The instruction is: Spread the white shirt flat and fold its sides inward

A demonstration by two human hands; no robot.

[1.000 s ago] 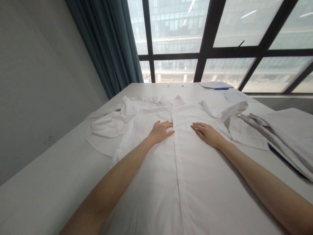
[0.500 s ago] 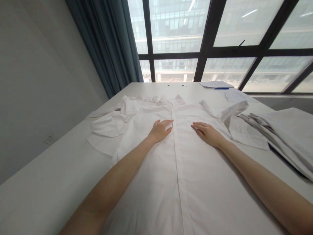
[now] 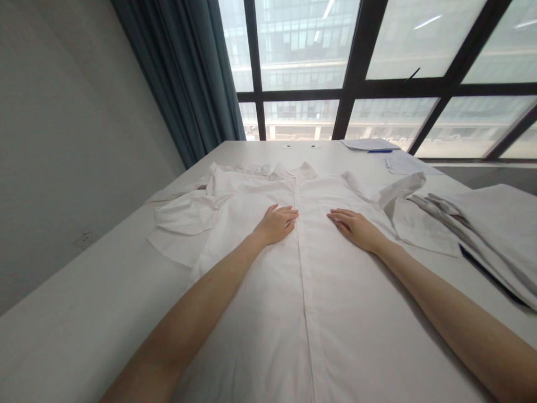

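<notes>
A white button-front shirt (image 3: 268, 302) lies spread face up on a white table (image 3: 84, 313), collar at the far end and sleeves crumpled to either side. My left hand (image 3: 277, 223) rests flat on the shirt's left front panel, fingertips touching the button placket (image 3: 302, 263). On the right front panel my right hand (image 3: 354, 227) lies flat with fingers stretched toward the placket. Both hands are open and hold nothing.
A stack of folded white garments (image 3: 486, 229) sits at the right edge of the table. Papers and a blue pen (image 3: 380, 151) lie at the far end near the windows. A dark blue curtain (image 3: 184, 78) hangs at the far left, beside a grey wall.
My left hand's fingers have shifted slightly along the placket; the right hand and the shirt stay as they were.
</notes>
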